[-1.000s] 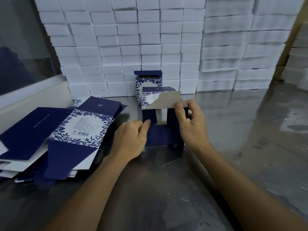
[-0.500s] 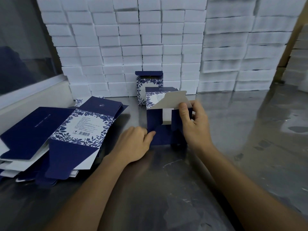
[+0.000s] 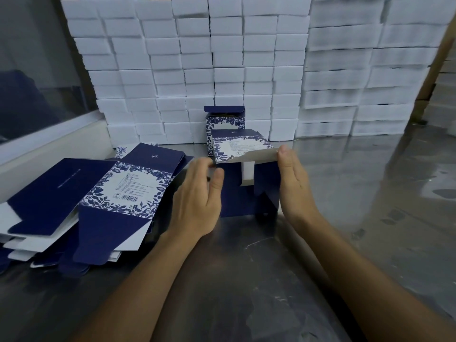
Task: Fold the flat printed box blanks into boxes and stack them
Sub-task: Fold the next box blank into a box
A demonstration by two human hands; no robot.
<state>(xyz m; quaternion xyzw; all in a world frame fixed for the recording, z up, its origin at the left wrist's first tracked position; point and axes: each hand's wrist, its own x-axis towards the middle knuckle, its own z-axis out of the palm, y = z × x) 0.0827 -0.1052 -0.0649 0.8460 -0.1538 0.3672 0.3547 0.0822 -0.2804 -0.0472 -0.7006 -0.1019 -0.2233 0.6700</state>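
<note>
A half-formed navy box (image 3: 249, 183) is seen standing on the steel counter (image 3: 246, 280), at its middle and in front of the person. Its upper panel, printed with a blue floral border and small text, is tilted toward the camera, and a grey-white flap is turned out along its near edge. Through a gap between the dark front flaps, the white inside of the carton can be seen.

The left hand (image 3: 197, 201) is held against the box's left side; its fingers are loosely curled near the top left corner, blurred, and whether anything is pinched in that grip cannot be told. The right hand (image 3: 293, 186) is laid flat against the box's right side with straight fingers, the thumb reaching up to the end of the pale flap, so that grip is unclenched and merely pressing.

Just behind the half-formed box, a finished box (image 3: 225, 118) with its lid flap raised is stood upright. To the left, a loose pile of flat printed blanks (image 3: 98, 193) is spread on the counter. Along the back, a wall of stacked white foam blocks (image 3: 197, 70) is ranged.
</note>
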